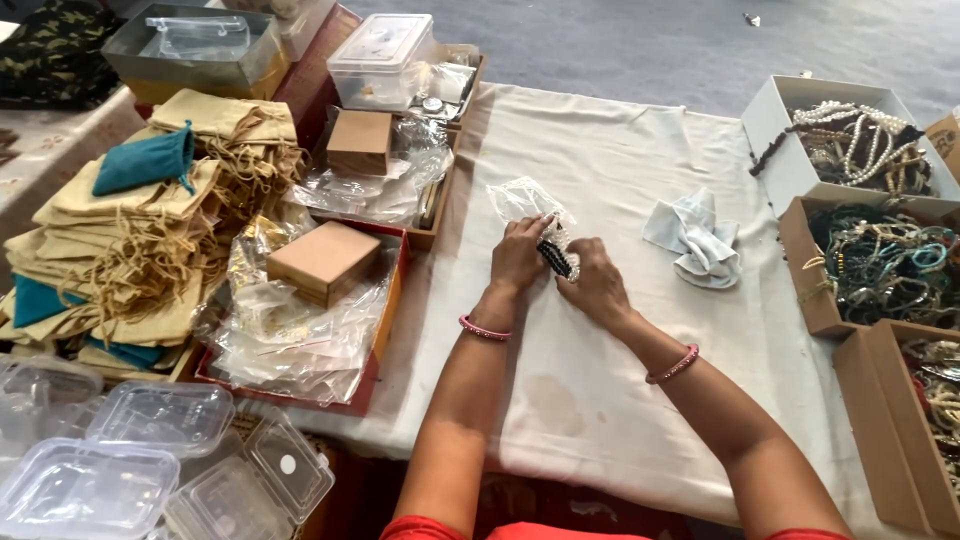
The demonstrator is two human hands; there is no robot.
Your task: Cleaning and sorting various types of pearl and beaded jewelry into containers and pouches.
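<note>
At the left of the frame, tan drawstring pouches [150,230], small cardboard boxes [322,262] and clear lidded containers [160,415] are lying within arm's reach, stock staged beside the white-clothed worktop [600,390]. At centre, the left hand [518,255] is pinning a clear plastic bag [522,199] flat while the right hand [594,283] is closing on a dark beaded bracelet [555,259] at the bag's mouth, seemingly half inside. At right, a crumpled cloth [697,240] and open boxes of jewellery [880,265] are waiting.

Jewellery packing workshop: bead boxes [868,150], cloth pouches [150,230] and plastic cases [150,450] are crowding a cloth-covered table [600,150].
</note>
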